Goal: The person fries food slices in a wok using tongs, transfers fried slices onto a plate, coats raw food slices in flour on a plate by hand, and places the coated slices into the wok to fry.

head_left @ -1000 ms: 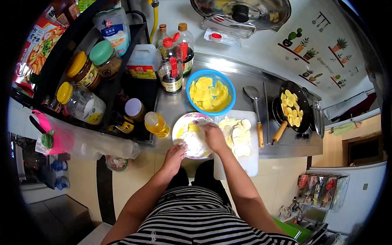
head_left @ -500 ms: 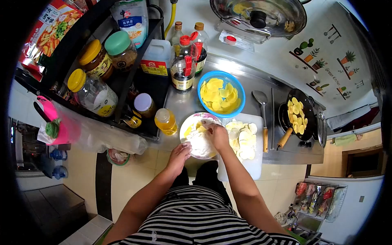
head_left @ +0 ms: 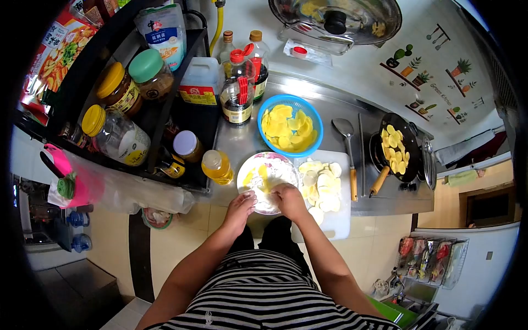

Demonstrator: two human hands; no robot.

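My left hand [head_left: 241,209] is at the lower left rim of a patterned bowl [head_left: 242,171] that holds white powder and yellow slices [head_left: 256,175]. Its fingers are bent together near the rim. Over the bowl's lower right part is my right hand [head_left: 288,201], its fingers pinched; what they hold, if anything, is too small to tell. Right of the bowl, pale round slices [head_left: 324,187] lie on a white cutting board [head_left: 336,224]. Behind it stands a blue basket [head_left: 319,122] of yellow slices.
A black pan [head_left: 410,144] with slices sits on the stove at right, beside a spatula [head_left: 350,144]. An oil bottle [head_left: 218,168], sauce bottles [head_left: 237,93] and a black rack [head_left: 159,124] of jars stand left. A large glass lid [head_left: 363,19] is at the back.
My right hand has moved down from the bowl's upper right to its lower right part. The view shifted right, then back left. A slice now lies lower on the board.
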